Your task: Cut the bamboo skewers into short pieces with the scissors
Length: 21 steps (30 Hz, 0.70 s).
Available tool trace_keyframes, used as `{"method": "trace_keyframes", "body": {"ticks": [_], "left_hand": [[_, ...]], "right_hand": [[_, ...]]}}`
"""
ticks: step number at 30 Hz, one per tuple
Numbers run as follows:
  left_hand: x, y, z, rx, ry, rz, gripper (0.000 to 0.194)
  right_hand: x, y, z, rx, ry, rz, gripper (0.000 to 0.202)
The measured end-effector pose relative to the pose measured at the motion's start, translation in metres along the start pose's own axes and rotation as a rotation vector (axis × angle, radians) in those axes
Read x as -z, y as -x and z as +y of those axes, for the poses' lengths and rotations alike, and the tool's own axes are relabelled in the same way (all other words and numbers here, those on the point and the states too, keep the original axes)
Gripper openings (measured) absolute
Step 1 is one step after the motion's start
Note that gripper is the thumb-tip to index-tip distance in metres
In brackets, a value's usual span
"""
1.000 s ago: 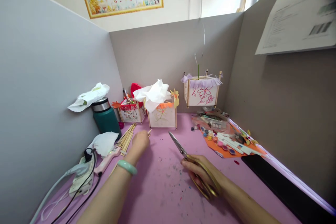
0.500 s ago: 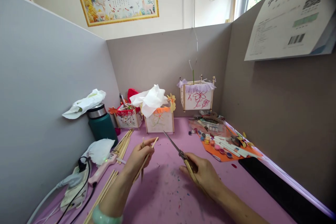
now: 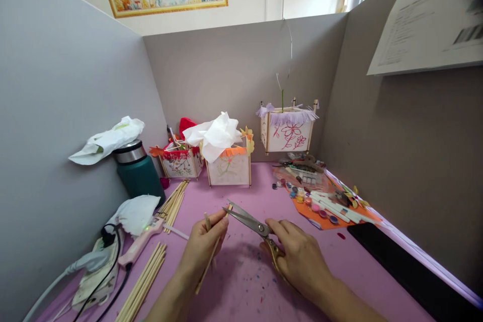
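Note:
My left hand is closed around thin wooden sticks, two of them as far as I can see, one crossing the other. In my right hand is a pair of scissors with gold-coloured handles, my fingers wrapped through them. The scissor blades are parted and point left. The upper end of one stick lies between the blades, close to my left fingertips. Whether the blades touch the stick I cannot tell.
Bundles of wooden sticks and a pink glue gun lie left, near a green bottle. Paper lanterns stand at the back, one hanging. Paint pots and a black phone-like slab lie right.
The scissors have opened and moved left, so their blades now straddle the stick's end. My left hand has turned slightly and shifted down. The whole view has tilted down a little.

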State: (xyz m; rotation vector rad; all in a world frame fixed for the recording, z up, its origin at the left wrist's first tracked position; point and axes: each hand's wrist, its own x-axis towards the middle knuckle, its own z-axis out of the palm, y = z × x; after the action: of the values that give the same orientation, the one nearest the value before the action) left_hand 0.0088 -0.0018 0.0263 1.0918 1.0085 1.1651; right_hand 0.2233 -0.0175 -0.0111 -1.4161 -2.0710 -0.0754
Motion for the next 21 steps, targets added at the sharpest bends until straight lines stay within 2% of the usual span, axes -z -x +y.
{"method": "trace_keyframes", "body": {"ticks": [7, 12, 21], "left_hand": [[0.0033, -0.0005, -0.0027, 0.006, 0.062, -0.017, 0.049], [0.0048, 0.0001, -0.0031, 0.012, 0.088, -0.018, 0.054], [0.0097, -0.0071, -0.0077, 0.085, 0.037, -0.050, 0.045]], "right_hand": [[-0.0020, 0.0030, -0.0027, -0.036, -0.044, -0.077, 0.016], [-0.0041, 0.0025, -0.0041, -0.041, -0.044, -0.112, 0.016], [-0.0031, 0.0011, -0.0025, -0.049, 0.067, -0.160, 0.013]]}}
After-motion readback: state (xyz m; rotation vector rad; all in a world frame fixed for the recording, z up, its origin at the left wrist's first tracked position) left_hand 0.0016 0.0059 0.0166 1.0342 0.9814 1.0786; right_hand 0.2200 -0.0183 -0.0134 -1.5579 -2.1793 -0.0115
